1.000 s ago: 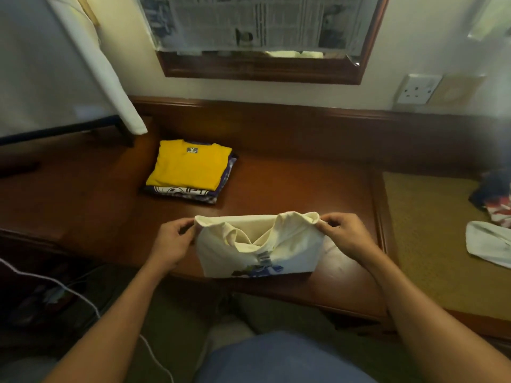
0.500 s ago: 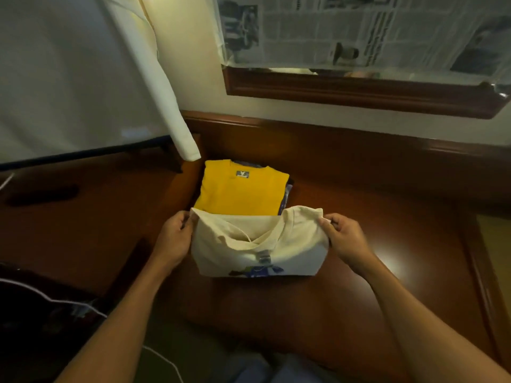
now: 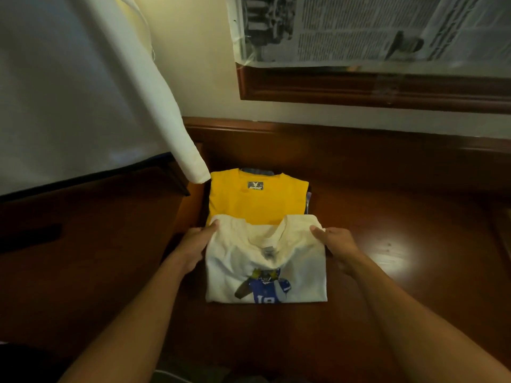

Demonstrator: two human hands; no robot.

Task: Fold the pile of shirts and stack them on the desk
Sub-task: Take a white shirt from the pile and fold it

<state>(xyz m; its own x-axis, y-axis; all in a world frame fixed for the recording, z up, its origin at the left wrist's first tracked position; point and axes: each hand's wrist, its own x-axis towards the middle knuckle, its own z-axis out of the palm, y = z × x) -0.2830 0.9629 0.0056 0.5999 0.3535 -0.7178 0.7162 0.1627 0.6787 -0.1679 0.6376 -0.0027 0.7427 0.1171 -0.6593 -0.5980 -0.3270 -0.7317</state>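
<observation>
Head camera: where does the shirt lie? (Editor)

The folded cream T-shirt sits on the desk just short of the yellow shirt that tops the stack. Its collar edge overlaps the yellow shirt's near edge. (Photographer)

And the hands? (Editor)

The left hand and right hand each clasp a side, thumbs on top and fingers hidden beneath. The yellow shirt lies straight ahead, equally near both, and the collar points toward it. (Photographer)

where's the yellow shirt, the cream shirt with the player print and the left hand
yellow shirt [image 3: 257, 205]: head view, middle of its front, below the neck label
cream shirt [image 3: 224, 272]: head view, plain fabric left of the print
left hand [image 3: 193, 247]: head view, back of the hand
</observation>
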